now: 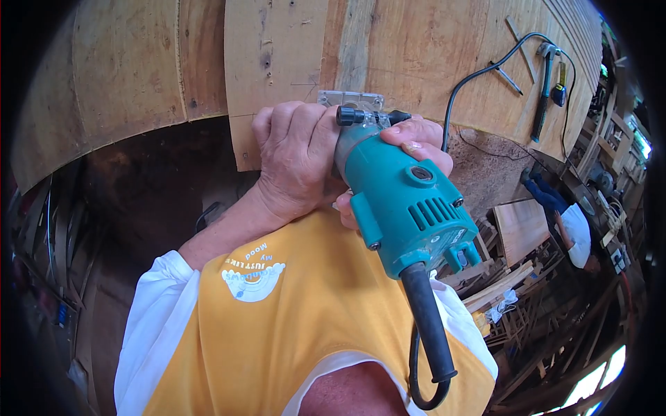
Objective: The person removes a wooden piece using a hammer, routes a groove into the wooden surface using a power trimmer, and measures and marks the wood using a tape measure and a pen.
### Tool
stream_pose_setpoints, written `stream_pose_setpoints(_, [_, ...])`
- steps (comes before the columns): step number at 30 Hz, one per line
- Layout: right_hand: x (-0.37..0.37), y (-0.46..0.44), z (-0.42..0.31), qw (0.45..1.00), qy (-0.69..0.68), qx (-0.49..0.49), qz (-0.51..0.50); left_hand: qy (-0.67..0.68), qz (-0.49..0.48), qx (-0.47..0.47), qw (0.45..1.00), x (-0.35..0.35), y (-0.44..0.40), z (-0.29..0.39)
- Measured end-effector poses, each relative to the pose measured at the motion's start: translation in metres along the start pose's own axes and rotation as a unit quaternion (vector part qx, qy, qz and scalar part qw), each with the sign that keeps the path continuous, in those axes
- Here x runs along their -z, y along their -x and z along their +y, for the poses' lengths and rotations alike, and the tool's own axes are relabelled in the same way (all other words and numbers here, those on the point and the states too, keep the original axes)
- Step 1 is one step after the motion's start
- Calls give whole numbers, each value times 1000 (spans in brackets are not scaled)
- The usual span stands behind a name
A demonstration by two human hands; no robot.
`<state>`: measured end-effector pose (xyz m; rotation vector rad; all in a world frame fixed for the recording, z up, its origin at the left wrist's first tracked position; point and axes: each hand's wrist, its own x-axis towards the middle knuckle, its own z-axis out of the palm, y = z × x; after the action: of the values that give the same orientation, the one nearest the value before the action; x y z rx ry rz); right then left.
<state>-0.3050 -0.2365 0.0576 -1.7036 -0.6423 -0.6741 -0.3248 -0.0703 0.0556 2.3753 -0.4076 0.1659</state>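
Observation:
A teal power trimmer (409,201) with a clear base plate (350,99) is held tilted at the edge of a wooden board (277,62). My left hand (298,149) is closed, its fingers curled over the board's edge and its thumb side against the tool's lower body; what exactly it grips is partly hidden. On the other side, my right hand (423,142) wraps round the trimmer, with fingers showing on both sides of its body. The bit and its contact with the wood are hidden.
On the wooden surface (444,48) at the right lie a hammer (543,97), a tape measure (559,93), a pen (510,81) and a thin strip (522,48). The black cord (454,93) loops over it. Another person (572,232) is beyond scrap wood (499,284).

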Motion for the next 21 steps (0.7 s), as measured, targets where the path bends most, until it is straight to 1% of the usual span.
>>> stream_pose_setpoints(2, [2,-1,2,1000,1,6,-10,1,-5,5,1000,2,-1,1])
stream_pose_setpoints(5, [-1,-2,4,1000,11,13,6,2,-5,6,1000,3,-3,0])
stream_pose_setpoints(10, [-11,-15,7,997,14,73,13,-8,-13,12,1000,4,-4,1])
stream_pose_setpoints(13, [-6,-3,14,998,8,61,27,-14,-10,11,1000,1,-2,-1])
stream_pose_setpoints(17, [-4,-4,14,999,5,37,19,-7,-10,16,1000,5,-6,1])
stream_pose_setpoints(21, [-10,-8,11,999,13,28,31,-27,-5,5,1000,-2,-2,-5])
